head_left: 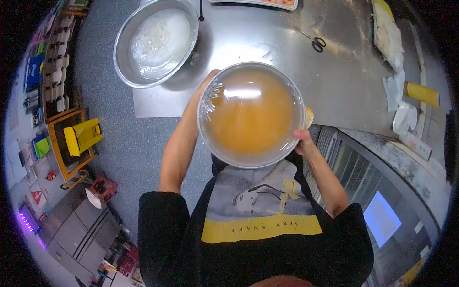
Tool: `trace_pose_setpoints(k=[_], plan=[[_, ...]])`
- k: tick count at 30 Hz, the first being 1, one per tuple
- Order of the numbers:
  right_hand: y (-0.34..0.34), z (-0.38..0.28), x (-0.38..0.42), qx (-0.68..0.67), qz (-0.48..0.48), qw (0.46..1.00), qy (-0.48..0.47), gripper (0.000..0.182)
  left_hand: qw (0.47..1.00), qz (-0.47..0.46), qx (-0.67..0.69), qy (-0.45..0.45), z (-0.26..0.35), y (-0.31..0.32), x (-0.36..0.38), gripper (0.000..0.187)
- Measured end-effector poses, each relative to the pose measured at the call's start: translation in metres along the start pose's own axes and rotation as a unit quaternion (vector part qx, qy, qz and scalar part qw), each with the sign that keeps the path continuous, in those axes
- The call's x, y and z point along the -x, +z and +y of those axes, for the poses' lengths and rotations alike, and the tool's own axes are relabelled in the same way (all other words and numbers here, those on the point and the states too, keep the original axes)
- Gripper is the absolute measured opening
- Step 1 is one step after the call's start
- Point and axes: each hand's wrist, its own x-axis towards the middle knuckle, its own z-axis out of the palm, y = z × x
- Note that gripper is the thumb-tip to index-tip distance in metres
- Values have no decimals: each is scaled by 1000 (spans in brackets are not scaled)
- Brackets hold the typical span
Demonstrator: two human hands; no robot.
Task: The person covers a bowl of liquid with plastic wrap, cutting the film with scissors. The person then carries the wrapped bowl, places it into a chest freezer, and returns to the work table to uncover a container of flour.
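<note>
A round bowl [251,115] with clear plastic wrap stretched over its top is held up in front of my chest. Orange-brown contents show through the wrap, which is crumpled along the left rim. My left hand [210,79] grips the bowl's left side, its fingers mostly hidden behind it. At the lower right rim, my right hand [302,139] holds on with the thumb at the edge and the other fingers underneath. A small orange-and-white patterned thing [309,116] shows beside the right rim, above that thumb.
A large metal basin [117,60] with a whitish mass under plastic stands at the table's left. Black-handled scissors [318,44] lie on the steel table [344,91], near powdery smears. A tray [282,4] is at the far edge; a yellow roll [423,94] lies right.
</note>
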Motion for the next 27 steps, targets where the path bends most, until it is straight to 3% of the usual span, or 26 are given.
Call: trace_pose_setpoints(k=[1, 3, 5, 7, 11, 13, 15, 16, 20, 23, 26, 27], plan=[[-2, -4, 2, -1, 18, 1000, -19, 81, 999, -27, 46, -6, -7, 2, -17, 36], [-11, -10, 1, 4, 19, 999, -46, 79, 999, 26, 8, 34, 30, 40, -14, 34], [-20, -18, -2, 9, 20, 997, -68, 77, 999, 10, 9, 40, 31, 36, -31, 34], [-30, -33, -14, 39, 18, 997, -62, 72, 992, 106, 33, 65, 45, 42, -43, 34], [-84, -48, -53, 91, 47, 994, -23, 68, 966, 36, 226, 116, 47, 21, -94, 35], [-111, -45, -75, 65, -2, 997, -34, 66, 967, 35, 228, 110, 55, 17, -107, 37], [-113, -51, -79, 72, 7, 997, -25, 65, 992, 49, 108, 48, 80, 27, -99, 37], [-113, -55, -83, 80, 14, 997, -19, 65, 991, 62, 111, 32, 93, 38, -94, 38], [-134, -50, -101, 127, 27, 991, -29, 68, 992, 52, 106, 38, 90, 31, -121, 39], [-120, -52, -92, 153, 93, 983, -49, 58, 989, 64, 113, 67, 82, 33, -123, 38], [-126, -65, -97, 230, 104, 960, -119, 53, 987, 69, 116, 88, 82, 35, -122, 37], [-119, -90, -93, 333, 119, 927, -127, 50, 987, 70, 116, 91, 87, 39, -118, 36]])
